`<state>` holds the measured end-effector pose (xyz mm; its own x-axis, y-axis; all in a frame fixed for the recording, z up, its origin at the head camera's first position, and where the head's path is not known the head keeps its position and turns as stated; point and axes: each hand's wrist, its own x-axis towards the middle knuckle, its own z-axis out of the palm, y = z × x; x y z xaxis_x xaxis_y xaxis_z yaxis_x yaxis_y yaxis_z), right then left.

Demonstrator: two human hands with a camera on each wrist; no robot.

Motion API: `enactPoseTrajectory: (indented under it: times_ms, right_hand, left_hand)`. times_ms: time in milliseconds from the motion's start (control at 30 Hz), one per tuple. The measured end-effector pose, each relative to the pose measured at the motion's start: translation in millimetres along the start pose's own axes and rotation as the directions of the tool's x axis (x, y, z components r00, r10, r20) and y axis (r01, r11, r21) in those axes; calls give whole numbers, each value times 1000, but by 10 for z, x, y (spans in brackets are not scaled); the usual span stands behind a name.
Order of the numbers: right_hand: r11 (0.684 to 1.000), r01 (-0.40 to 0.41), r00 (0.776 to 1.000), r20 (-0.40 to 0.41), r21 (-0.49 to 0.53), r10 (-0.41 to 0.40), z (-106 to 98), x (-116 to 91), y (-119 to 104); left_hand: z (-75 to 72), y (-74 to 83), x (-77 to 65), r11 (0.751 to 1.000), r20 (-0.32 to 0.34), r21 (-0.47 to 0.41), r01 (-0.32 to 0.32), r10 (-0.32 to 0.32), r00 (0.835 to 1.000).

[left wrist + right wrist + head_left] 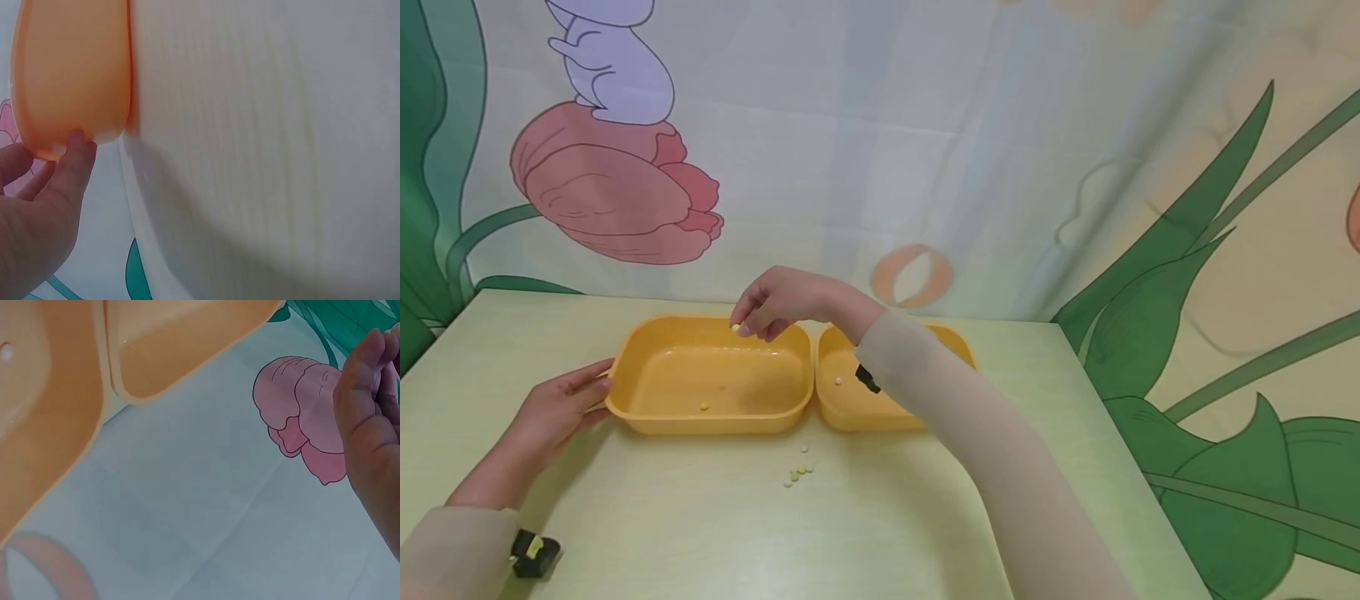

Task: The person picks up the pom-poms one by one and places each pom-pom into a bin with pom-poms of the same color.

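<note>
Flowery cloth [805, 150] hangs behind. My right hand [784, 302] pinches maybe a yellow bead [736, 327] above the yellow tub [700, 425] my left hand [555, 411] touches.

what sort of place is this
Probably a decorated indoor activity corner, perhaps for children: a pale wood-grain table, two rounded yellow plastic trays, and a pale fabric backdrop printed with a large pink cartoon flower.
</note>
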<state>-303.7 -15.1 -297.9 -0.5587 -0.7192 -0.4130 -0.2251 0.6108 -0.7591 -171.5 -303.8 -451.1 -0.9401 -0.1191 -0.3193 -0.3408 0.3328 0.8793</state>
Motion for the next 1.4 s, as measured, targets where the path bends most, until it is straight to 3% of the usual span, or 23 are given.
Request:
enactPoseTrajectory:
  times_ms: [267, 600, 900, 1100, 1400]
  right_hand:
    - [999, -5, 996, 87, -42, 9, -17, 236, -64]
    - [999, -54, 988, 142, -9, 54, 42, 596, -66]
    - [993, -109, 985, 135, 37, 103, 170, 833, -12]
    - [991, -121, 988, 104, 50, 115, 273, 928, 25]
    - [984, -156, 986, 48, -84, 160, 411, 1030, 68]
  left_hand:
    - [5, 19, -9, 1000, 3, -7, -5, 5, 1000]
    - [2, 6, -8, 1000, 9, -22, -20, 20, 1000]
    - [-3, 5, -7, 1000, 9, 11, -12, 11, 1000]
    - [-11, -14, -2, 999, 17, -15, -37, 38, 999]
    - [-10, -27, 15, 999, 16, -10, -48, 48, 999]
